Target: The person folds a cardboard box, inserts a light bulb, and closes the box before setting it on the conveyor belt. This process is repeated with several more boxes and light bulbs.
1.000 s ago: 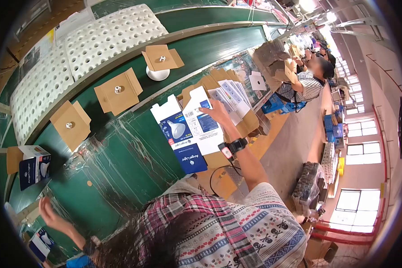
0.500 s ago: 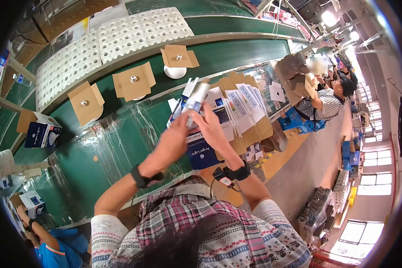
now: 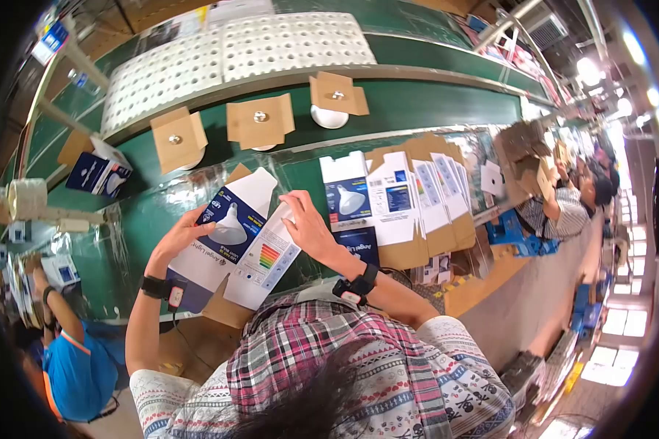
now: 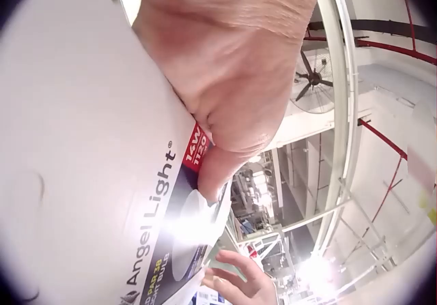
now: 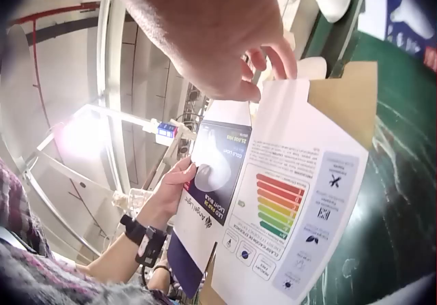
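The green worktop (image 3: 135, 227) is stretching under all of this, and the carton (image 3: 231, 227) is being held up near its close side. With the carton as the dial's centre and 12 o'clock pointing away from the wearer, white trays (image 3: 165, 77) are lying from 11 to 12. Flat cartons (image 3: 394, 208) are lying overlapped between 2 and 3. A blue box (image 3: 99, 174) is leaning at 10. Three brown inserts (image 3: 260, 132) are sitting around bulb necks at 11, 12 and 1.

Among the smaller things, the left hand (image 3: 181, 238) is gripping the carton at 9 to 10 o'clock, its thumb (image 4: 215, 172) lying over the printed face; its other fingers are mostly hiding behind. The right hand (image 3: 307, 227) is working at 1 to 2 o'clock, its fingers (image 5: 278, 58) bending narrowly at the top of the white panel (image 5: 283, 124). Whether they are pinching it or only touching it, I cannot tell.

The two printed panels are meeting at an angle, so the crease is probably best guided evenly, the left hand steadying while the right is using light pressure close to the edge. Pushing hard mid-panel would be risking a buckle; dragging the thin flaps sideways would be risking a bent corner.
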Demonstrator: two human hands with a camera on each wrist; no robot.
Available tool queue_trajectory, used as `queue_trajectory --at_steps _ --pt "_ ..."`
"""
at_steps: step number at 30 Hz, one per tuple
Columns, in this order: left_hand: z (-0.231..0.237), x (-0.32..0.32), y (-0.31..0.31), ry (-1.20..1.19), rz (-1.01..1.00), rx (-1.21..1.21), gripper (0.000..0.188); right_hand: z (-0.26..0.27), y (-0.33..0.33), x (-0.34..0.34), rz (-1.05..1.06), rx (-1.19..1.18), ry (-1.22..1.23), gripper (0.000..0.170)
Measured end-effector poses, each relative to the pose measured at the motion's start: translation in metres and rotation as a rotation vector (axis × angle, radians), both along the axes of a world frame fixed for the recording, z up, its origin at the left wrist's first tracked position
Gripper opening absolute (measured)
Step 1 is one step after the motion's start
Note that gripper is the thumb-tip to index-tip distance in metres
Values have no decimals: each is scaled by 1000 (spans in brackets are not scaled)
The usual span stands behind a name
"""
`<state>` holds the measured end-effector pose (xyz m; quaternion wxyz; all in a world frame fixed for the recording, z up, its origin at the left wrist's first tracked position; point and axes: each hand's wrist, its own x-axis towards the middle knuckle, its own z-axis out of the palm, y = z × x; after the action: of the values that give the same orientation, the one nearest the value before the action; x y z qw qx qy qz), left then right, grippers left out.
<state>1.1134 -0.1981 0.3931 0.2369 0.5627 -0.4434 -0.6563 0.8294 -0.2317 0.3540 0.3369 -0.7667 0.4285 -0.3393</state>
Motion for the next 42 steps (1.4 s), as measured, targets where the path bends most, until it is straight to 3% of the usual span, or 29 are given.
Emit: queue_trajectory --at_steps 4,8,11,12,15,17,19,20,25,27,29,31,33,38,42 --pt "-17 30 15 -248 -58 -21 47 -48 -12 21 137 495 2 35" --pt "-25 43 24 -403 -58 -103 47 -94 -27 43 579 557 169 27" --pt "-10 44 26 -500 -105 -176 44 -99 -30 63 534 273 114 19" --pt "11 36 18 -511 -171 -69 53 -100 -32 67 593 308 71 19" --pt "-1 26 10 -261 -142 -12 68 -102 -45 86 772 421 -66 21" --pt "-24 20 11 -244 -123 68 80 -109 -43 82 754 387 -53 28" --pt "-64 20 22 -338 -59 -78 92 -121 -44 61 748 381 93 31" --pt "-87 21 32 -370 -42 -38 96 -118 -42 54 741 391 17 39" --pt "-145 11 40 -439 58 3 114 -121 -51 35 760 397 129 40" --pt "-144 12 41 -420 72 -14 106 -113 -78 30 807 359 231 36" --pt "-136 25 36 -334 66 29 102 -83 -122 39 650 231 338 33" --pt "-137 32 37 -275 80 33 95 -53 -165 67 522 50 126 30" --pt "-139 36 31 -218 75 47 94 -39 -196 96 348 -143 210 22" --pt "-159 42 42 -159 122 11 95 -89 -247 135 526 -123 341 25" --pt "-160 39 42 -152 143 -7 96 -96 -252 139 663 -135 339 28"
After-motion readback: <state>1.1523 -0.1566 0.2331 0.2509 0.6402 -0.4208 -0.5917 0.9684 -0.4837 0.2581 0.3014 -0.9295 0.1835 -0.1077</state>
